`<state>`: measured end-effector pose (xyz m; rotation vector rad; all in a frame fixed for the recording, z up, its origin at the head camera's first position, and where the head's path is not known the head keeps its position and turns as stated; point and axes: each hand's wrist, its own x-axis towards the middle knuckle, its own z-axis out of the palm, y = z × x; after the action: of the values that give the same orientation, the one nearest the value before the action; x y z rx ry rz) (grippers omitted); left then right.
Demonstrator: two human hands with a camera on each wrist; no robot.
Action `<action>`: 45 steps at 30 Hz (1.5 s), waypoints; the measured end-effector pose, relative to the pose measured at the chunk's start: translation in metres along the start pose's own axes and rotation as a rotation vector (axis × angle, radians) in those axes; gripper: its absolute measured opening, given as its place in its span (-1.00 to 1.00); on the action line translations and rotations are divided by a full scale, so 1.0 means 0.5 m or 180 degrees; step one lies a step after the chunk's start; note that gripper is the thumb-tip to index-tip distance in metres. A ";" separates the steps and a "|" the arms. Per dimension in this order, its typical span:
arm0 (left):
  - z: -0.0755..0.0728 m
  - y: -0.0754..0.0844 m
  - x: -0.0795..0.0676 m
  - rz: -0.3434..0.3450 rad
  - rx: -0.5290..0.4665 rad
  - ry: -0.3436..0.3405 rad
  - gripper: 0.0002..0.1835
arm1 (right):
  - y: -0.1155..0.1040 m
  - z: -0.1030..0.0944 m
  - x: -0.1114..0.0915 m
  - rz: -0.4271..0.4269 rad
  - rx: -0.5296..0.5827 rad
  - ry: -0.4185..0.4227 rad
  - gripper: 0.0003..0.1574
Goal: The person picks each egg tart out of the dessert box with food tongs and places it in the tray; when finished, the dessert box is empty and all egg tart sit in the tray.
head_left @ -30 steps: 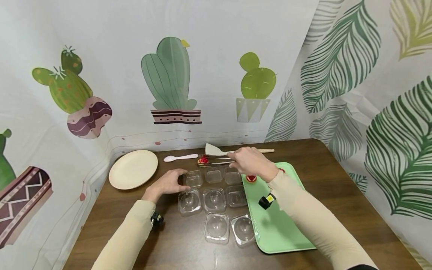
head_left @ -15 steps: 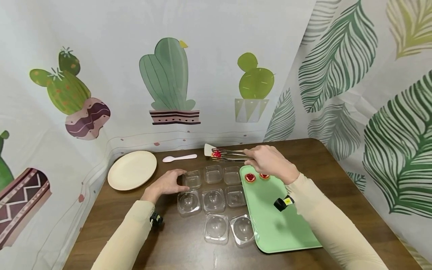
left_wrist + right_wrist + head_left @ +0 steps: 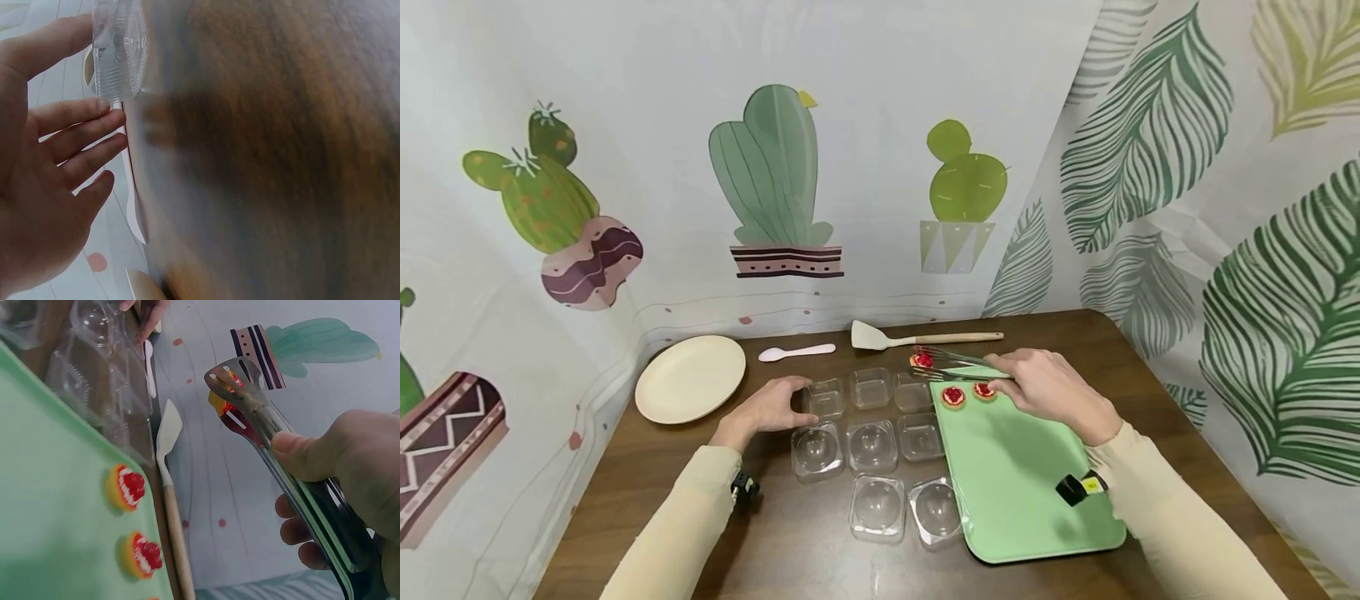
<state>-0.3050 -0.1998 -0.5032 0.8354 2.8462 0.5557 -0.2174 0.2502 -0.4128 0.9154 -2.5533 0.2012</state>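
Observation:
My right hand (image 3: 1051,392) grips metal tongs (image 3: 262,425) over the back of the green tray (image 3: 1022,500). Between the tong tips is a small tart (image 3: 921,359) with a red topping, lifted above the table and partly hidden by the metal in the right wrist view. Two similar tarts, a left one (image 3: 953,397) and a right one (image 3: 984,390), sit on the tray just below the tongs. My left hand (image 3: 769,408) holds a clear plastic container (image 3: 115,56) at the back left, its thumb and index finger at opposite sides and the other fingers extended.
Several clear containers (image 3: 872,388) and domed lids (image 3: 878,505) stand in rows left of the tray, one lid overlapping its edge. A cream plate (image 3: 691,379), a pale spoon (image 3: 796,352) and a wooden-handled spatula (image 3: 925,337) lie along the back by the patterned wall cloth.
My right hand has moved right and toward me, carrying the tart in the tongs from beside the spatula to the tray's back left corner. My left hand has stayed on the container.

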 end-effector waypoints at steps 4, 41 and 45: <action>0.001 0.001 0.000 0.0004 -0.0011 -0.0010 -0.17 | 0.003 0.003 -0.041 -0.0049 -0.0017 0.0116 -0.54; -0.005 0.003 -0.005 0.0078 -0.0039 0.0061 -0.17 | 0.000 0.083 -0.207 0.0191 -0.0112 -0.0031 -0.55; -0.003 0.002 -0.004 0.0058 -0.0022 0.0031 -0.17 | -0.003 0.082 -0.206 0.0229 -0.0133 -0.0075 -0.54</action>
<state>-0.3031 -0.2008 -0.5012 0.8604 2.8466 0.5732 -0.1588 0.2971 -0.4941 0.8158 -2.6042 0.1587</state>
